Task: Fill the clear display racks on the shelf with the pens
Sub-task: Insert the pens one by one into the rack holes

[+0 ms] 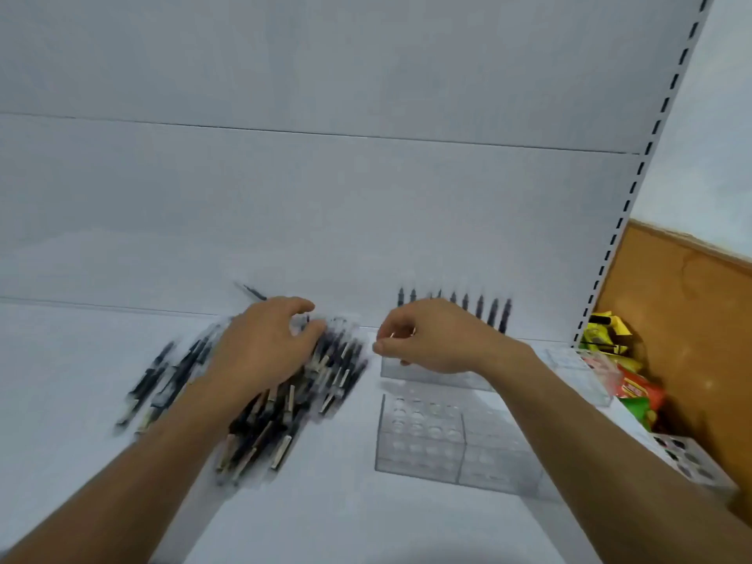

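White metal shelf (101, 360), seen from above: a person's left hand (264, 348) lies on a loose heap of black pens (264, 433), fingers bent down onto them and thumb lifted; motion blur hides whether any pen is actually gripped. The right hand (427, 339) hovers over the rear clear rack (427, 378), fingers curled and thumb meeting forefinger, though what it pinches, if anything, cannot be made out. Behind that hand a row of standing pens (480, 309) rises from the rear rack against the back panel. A front clear rack (423, 433), its round holes unfilled, sits nearer the camera, just right of the heap. Bright snack packets (626, 384) crowd the right end, beside a slotted upright (635, 189) and a brown board (683, 319).
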The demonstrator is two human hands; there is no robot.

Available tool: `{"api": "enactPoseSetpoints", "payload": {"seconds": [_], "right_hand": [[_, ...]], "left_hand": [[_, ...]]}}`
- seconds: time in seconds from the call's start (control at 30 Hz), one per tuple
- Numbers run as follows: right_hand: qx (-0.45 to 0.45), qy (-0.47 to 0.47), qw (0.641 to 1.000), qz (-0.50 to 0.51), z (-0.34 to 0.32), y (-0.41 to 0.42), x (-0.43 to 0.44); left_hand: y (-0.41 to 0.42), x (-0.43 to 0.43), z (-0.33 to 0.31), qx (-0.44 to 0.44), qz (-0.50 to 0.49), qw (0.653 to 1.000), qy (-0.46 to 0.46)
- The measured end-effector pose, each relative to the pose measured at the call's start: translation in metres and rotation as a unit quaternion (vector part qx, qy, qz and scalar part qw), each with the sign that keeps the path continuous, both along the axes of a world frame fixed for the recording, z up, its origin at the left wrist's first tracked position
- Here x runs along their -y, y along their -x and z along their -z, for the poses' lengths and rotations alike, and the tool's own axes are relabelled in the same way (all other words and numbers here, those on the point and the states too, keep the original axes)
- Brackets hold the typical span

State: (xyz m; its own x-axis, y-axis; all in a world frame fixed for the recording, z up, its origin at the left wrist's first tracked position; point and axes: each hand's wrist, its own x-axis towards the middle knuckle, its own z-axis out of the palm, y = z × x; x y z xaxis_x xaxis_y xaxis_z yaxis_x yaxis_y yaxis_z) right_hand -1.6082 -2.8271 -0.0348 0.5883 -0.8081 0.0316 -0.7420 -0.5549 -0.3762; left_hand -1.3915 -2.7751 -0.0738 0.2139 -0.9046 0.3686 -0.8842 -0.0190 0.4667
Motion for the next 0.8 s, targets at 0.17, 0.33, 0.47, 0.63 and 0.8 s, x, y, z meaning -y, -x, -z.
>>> {"api": "enactPoseSetpoints", "payload": {"seconds": [0.17,0.33,0.47,0.63,0.8], "right_hand": [[-0.042,0.017,0.996,-0.077,0.007,-0.06,-0.007],[-0.109,0.052,0.99,-0.071,0.025,-0.1,0.002],[-0.103,0.075,0.991,-0.032,0.033,-0.112,0.014],[-0.059,0.035,0.997,-0.036,0.035,-0.124,0.02],[-0.009,0.02,0.999,-0.048,0.039,-0.133,0.022]], "left_hand": [[-0.062,-0.027,0.01,0.016,-0.088,0.995,-0.053],[-0.087,-0.041,0.033,-0.07,-0.065,0.986,-0.14],[-0.091,-0.041,0.042,-0.074,-0.081,0.99,-0.093],[-0.1,-0.038,0.043,-0.093,-0.098,0.99,-0.049],[-0.103,-0.03,0.037,-0.051,-0.116,0.992,-0.028]]}}
